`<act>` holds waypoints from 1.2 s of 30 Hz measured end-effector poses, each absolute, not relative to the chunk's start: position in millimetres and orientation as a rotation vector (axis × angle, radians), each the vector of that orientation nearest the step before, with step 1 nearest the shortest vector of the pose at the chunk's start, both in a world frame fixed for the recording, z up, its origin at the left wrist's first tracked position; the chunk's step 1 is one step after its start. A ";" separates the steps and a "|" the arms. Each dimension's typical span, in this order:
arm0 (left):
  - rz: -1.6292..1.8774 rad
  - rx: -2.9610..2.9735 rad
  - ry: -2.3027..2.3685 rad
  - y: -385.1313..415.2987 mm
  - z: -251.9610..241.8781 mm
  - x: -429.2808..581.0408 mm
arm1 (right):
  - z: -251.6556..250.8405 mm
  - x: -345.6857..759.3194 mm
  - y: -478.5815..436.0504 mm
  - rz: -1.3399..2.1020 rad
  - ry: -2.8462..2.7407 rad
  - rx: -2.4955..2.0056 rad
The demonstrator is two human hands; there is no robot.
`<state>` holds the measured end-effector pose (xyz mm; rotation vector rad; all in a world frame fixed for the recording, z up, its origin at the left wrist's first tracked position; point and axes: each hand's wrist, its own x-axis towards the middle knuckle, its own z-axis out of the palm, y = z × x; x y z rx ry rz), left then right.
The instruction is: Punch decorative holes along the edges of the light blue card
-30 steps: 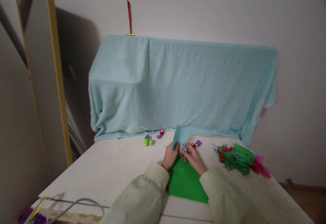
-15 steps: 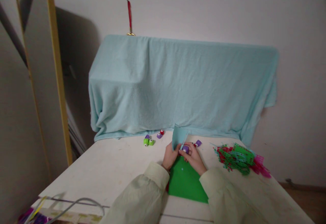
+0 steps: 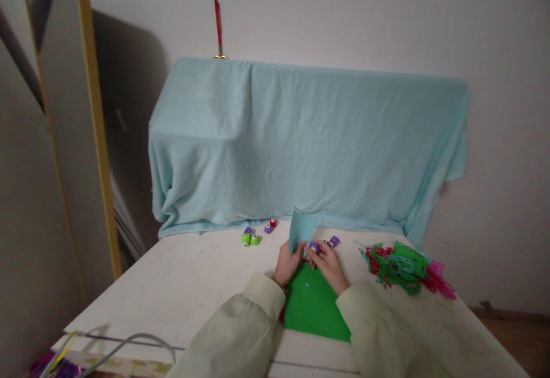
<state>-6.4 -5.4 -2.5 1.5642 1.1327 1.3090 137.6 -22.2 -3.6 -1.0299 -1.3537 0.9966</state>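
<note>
My left hand [image 3: 287, 263] pinches a sheet of light blue paper [image 3: 301, 230], which stands up from the fingers and bends. Its top edge looks punched with small holes. Close against it, my right hand [image 3: 327, 263] grips a small purple craft paper punch [image 3: 314, 247] with a whitish button, at the right edge of the blue paper. Fingers hide part of the punch, so I cannot tell whether the paper is in its slot. Below both hands lies a sheet of green paper [image 3: 317, 306] with a tiny pale dot on it. Some red shows under its left side.
Several small punches, including a green one [image 3: 246, 239] and a red one [image 3: 272, 223], stand left of the hands. Another purple punch [image 3: 334, 241] lies behind my right hand. Punched paper scraps [image 3: 399, 266] are heaped on the right. A light blue cloth [image 3: 309, 149] hangs behind the table.
The purple punch and my right fingers have shifted slightly upward along the blue paper's edge. A bit of red now shows beneath the fingers. My left hand has hardly moved.
</note>
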 end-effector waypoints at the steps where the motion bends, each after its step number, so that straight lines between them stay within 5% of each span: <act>1: 1.305 1.562 1.127 -5.7 -2.5 -6.3 | -2.8 137.7 -22.1 0.990 -1.347 -1.032; 36: 1.297 1.541 1.123 -8.6 0.3 -5.5 | 3.8 134.7 -28.7 1.021 -1.417 -1.049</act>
